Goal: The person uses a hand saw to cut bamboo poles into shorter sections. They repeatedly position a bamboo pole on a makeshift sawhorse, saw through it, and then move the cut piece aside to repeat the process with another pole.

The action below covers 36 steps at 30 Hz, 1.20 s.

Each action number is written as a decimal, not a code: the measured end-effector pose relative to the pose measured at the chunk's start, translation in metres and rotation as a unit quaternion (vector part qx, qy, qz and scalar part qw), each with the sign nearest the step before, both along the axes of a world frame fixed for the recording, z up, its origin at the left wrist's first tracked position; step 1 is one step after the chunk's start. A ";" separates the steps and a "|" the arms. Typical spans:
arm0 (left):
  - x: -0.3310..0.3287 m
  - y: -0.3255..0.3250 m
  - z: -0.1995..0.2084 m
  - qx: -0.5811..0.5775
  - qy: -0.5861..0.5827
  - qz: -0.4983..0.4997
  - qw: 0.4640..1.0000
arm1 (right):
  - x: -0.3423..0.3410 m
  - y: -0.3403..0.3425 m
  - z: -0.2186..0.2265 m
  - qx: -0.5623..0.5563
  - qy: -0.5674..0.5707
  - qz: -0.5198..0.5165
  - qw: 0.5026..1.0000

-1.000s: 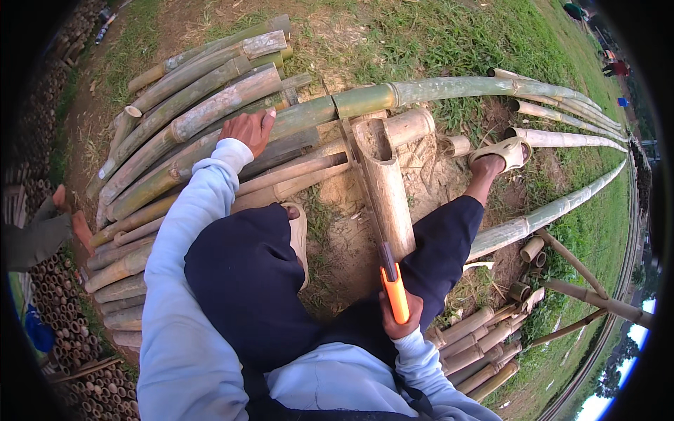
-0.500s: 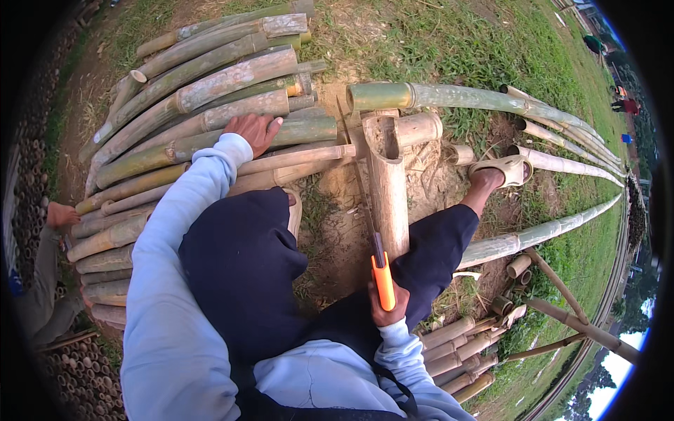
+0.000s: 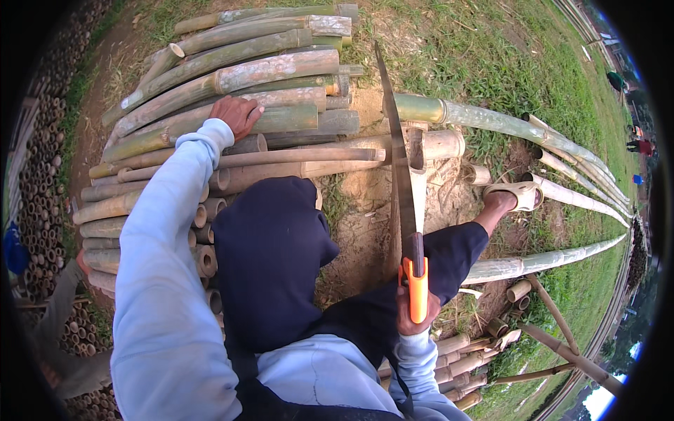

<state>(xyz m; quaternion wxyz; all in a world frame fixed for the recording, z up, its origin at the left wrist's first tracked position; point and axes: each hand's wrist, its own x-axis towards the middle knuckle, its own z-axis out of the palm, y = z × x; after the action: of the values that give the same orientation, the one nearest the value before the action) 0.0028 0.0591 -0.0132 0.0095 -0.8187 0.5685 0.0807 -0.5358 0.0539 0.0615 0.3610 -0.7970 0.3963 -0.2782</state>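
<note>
In the head view, the right hand (image 3: 415, 309) is wrapped around the orange handle of a saw (image 3: 404, 196), whose long blade points away from the body, tip uppermost in view. The blade passes before the near end of a long green bamboo pole (image 3: 491, 119) that reaches off to the right; whether the two touch cannot be told. Behind the blade stand a hollowed bamboo piece (image 3: 419, 186) and a pale crosswise log (image 3: 444, 145), over sawdust-strewn ground (image 3: 361, 210). The left hand (image 3: 237, 116) lies over a shorter green bamboo length (image 3: 291, 118) in the pile at left; how far its fingers close around that length cannot be seen. Neighbouring poles (image 3: 281, 68) lie roughly alongside it. A sandalled foot (image 3: 516, 196) rests near the long pole, and more cut bamboo (image 3: 467, 365) is stacked at lower right, beside slanting posts (image 3: 572, 354).
</note>
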 end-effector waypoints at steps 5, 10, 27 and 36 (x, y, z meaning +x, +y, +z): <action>-0.020 -0.002 0.021 -0.277 -0.070 -0.110 0.952 | -0.002 0.004 0.004 -0.014 -0.053 -0.049 0.997; -0.064 -0.071 0.051 -0.263 0.017 -0.133 0.955 | -0.025 0.003 0.009 -0.046 -0.052 -0.145 0.987; -0.217 -0.273 0.022 0.044 0.037 -0.110 0.992 | -0.097 0.036 0.030 0.056 -0.101 -0.415 0.902; -0.236 -0.241 0.064 0.030 0.085 -0.138 0.986 | -0.084 0.023 0.072 0.004 -0.093 -0.402 0.911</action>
<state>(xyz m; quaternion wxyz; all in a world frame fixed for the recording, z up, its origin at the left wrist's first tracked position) -0.2336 -0.1815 0.0504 -0.0029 -0.7218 0.6722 0.1649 -0.6202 0.0770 0.1331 0.2567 -0.5393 0.6491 -0.4711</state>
